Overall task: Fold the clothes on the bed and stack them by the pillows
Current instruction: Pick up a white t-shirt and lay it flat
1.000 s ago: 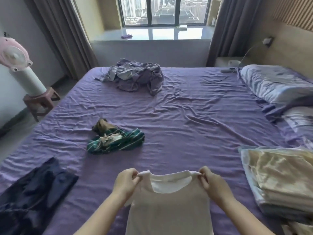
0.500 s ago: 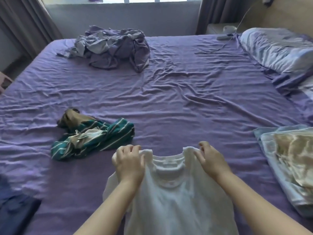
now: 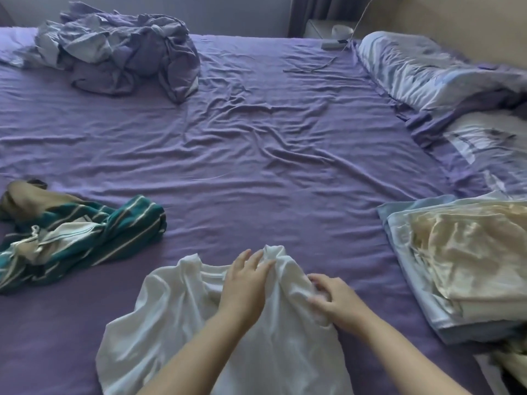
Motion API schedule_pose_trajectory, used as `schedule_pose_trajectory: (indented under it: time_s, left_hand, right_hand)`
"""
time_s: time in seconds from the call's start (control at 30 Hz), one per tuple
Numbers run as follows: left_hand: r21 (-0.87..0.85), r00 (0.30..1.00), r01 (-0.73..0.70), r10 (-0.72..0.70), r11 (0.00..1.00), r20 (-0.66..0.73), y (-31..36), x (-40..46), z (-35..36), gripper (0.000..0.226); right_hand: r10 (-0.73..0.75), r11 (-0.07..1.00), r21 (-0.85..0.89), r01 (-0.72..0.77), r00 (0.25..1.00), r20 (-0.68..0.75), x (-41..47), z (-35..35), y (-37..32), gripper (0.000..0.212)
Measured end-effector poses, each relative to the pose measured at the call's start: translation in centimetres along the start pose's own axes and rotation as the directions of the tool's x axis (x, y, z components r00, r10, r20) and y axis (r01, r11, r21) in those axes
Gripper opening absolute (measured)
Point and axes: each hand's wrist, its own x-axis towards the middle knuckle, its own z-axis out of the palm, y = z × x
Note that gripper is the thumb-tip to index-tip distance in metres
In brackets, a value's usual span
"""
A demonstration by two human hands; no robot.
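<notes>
Head view: left hand (image 3: pixel 245 283) lying flat on shirt (image 3: pixel 171 317), pinning it; right hand (image 3: pixel 332 302) pinching shoulder cloth, probably folding it inward

Two bare forearms come up from the lower edge, sleeveless as far as can be seen. The left hand (image 3: pixel 244 289) and right hand (image 3: pixel 333 301) wear no gloves, and seemingly no rings or watch, though motion blur softens the fingers.

A beige headboard wall (image 3: pixel 456 21) rises far right; a pale, perhaps bedside, table (image 3: pixel 319 28) stands beyond.
</notes>
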Motion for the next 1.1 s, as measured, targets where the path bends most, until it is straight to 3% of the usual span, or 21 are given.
schedule_pose_trajectory:
  time_s: [0.07,0.13,0.27,0.37,0.43,0.6,0.67,0.73,0.83,0.93,1.1]
  left_hand:
    - [-0.018,0.999,-0.037,0.038,0.999,0.029,0.8,1.7,-0.2,0.068]
    - [0.010,0.993,-0.083,0.082,0.997,0.080,1.5,3.4,-0.3,0.069]
    - [0.083,0.980,-0.130,0.115,0.988,0.162,3.8,6.5,0.0,0.058]
    - [0.107,0.975,-0.103,0.079,0.989,0.207,5.7,8.2,0.6,0.056]
    - [0.135,0.978,-0.089,0.060,0.987,0.202,7.0,9.0,1.2,0.041]
    - [0.121,0.996,0.088,-0.089,0.989,-0.003,8.3,10.5,2.5,0.022]
    - [0.127,0.988,0.149,-0.143,0.981,-0.050,8.8,10.1,3.1,0.021]
    - [0.154,0.977,0.121,-0.090,0.981,-0.195,9.5,8.5,3.4,0.015]
    - [0.147,0.919,-0.100,0.148,0.984,-0.365,10.3,5.4,5.0,0.015]
    - [0.158,0.950,-0.192,0.224,0.969,-0.217,10.5,3.0,6.6,0.023]
    - [0.193,0.992,-0.117,0.106,0.974,0.069,10.7,1.7,7.7,0.064]
  right_hand:
    - [-0.055,0.998,-0.045,0.053,0.997,-0.046,0.0,0.1,0.8,0.009]
    - [-0.074,0.997,-0.007,0.074,0.985,-0.155,0.0,-0.1,1.5,0.012]
    - [0.075,0.982,0.188,-0.014,0.944,-0.321,0.0,-2.0,3.3,0.003]
    - [0.157,0.988,0.051,-0.148,0.920,-0.359,0.2,-3.0,4.8,0.010]
    - [0.188,0.979,0.003,-0.204,0.895,-0.405,0.7,-3.7,5.8,0.014]
    - [0.064,0.986,0.165,-0.009,0.942,-0.330,1.1,-3.5,8.0,0.025]
    - [0.091,0.983,0.183,-0.026,0.930,-0.356,1.0,-3.1,8.6,0.037]
    - [0.158,0.967,0.249,-0.061,0.907,-0.391,0.6,-2.7,8.9,0.047]
    - [0.186,0.964,0.246,-0.100,0.914,-0.360,-0.2,-1.8,9.2,0.057]
    - [0.179,0.981,0.135,-0.139,0.915,-0.360,-0.5,-1.0,9.5,0.055]
    - [0.212,0.948,0.318,-0.031,0.804,-0.556,-0.7,-0.5,9.1,0.036]
